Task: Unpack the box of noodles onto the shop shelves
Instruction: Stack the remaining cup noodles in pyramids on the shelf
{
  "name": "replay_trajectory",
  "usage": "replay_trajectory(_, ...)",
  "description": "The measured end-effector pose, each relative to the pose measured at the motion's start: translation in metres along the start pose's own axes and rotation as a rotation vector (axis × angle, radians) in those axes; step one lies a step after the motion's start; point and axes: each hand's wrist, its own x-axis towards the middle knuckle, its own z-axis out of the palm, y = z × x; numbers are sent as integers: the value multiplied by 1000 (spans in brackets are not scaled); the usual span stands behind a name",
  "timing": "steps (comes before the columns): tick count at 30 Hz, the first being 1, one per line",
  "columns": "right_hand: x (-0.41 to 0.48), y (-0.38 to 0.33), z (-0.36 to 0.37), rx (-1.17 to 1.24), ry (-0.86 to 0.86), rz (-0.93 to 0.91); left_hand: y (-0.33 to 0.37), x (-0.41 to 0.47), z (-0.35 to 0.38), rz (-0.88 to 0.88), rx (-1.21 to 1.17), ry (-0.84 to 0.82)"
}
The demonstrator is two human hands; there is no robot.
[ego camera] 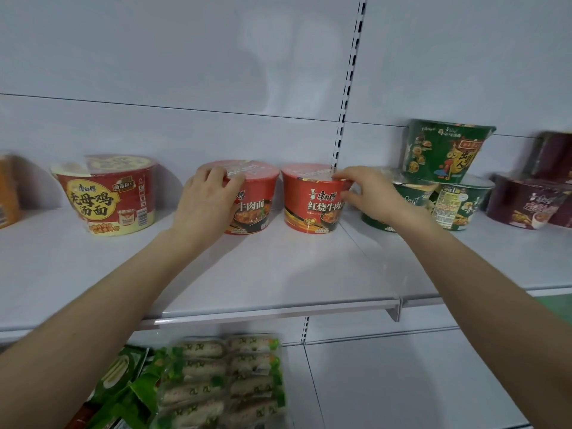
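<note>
L hand (208, 196) clamps left red bowl (252, 196), R hand (370, 193) pinches right red bowl (312, 198) rim on shelf (278, 267); chicken-soup bowl (106, 195) left, green bowls (445, 174) stacked just beside R wrist.

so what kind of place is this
Most likely a shop aisle: white metal shelving with a slotted upright, rows of packaged instant noodle bowls such as the red one and stacked green ones, and bagged goods on the shelf below.

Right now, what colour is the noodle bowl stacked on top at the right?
Dark green noodle bowl, clearest in the head view.
</note>
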Motion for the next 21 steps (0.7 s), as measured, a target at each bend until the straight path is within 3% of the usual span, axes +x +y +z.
replay_trajectory(21, 2, -3, 15, 224, 107, 112, -8, -1, -10, -31, 41, -100)
